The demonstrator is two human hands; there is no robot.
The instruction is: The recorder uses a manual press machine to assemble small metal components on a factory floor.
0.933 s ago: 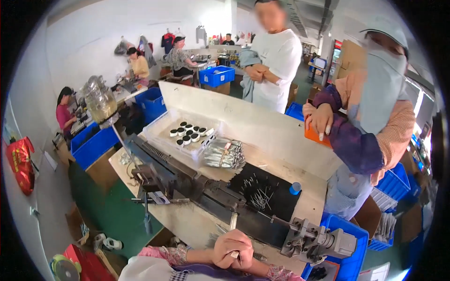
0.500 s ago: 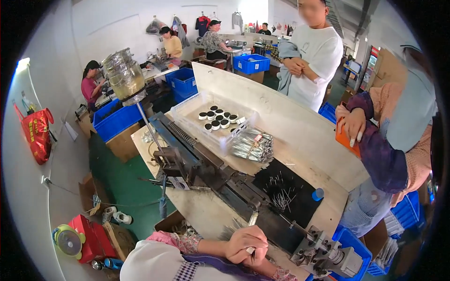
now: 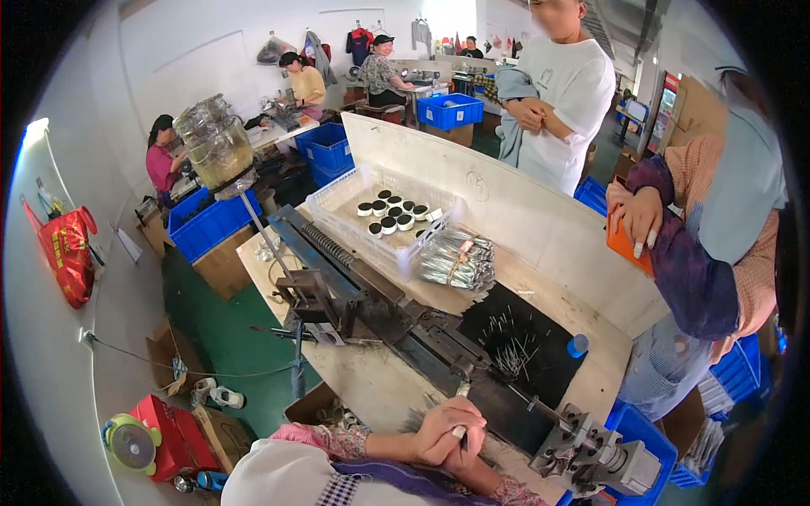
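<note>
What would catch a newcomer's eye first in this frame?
Probably the long dark metal machine running diagonally across the workbench, with the person's left hand and right hand clasped together at its near end around a thin metal pin. Behind it sits a white tray of small black-and-white caps beside a shiny bundle of silver packets. At the right, a bystander's hand grips an orange card.

On your far bench you see a white plastic crate (image 3: 364,192) of black-and-white round caps (image 3: 390,214), silver foil packets (image 3: 456,257) beside it, blue plastic bins (image 3: 207,226) left.
</note>
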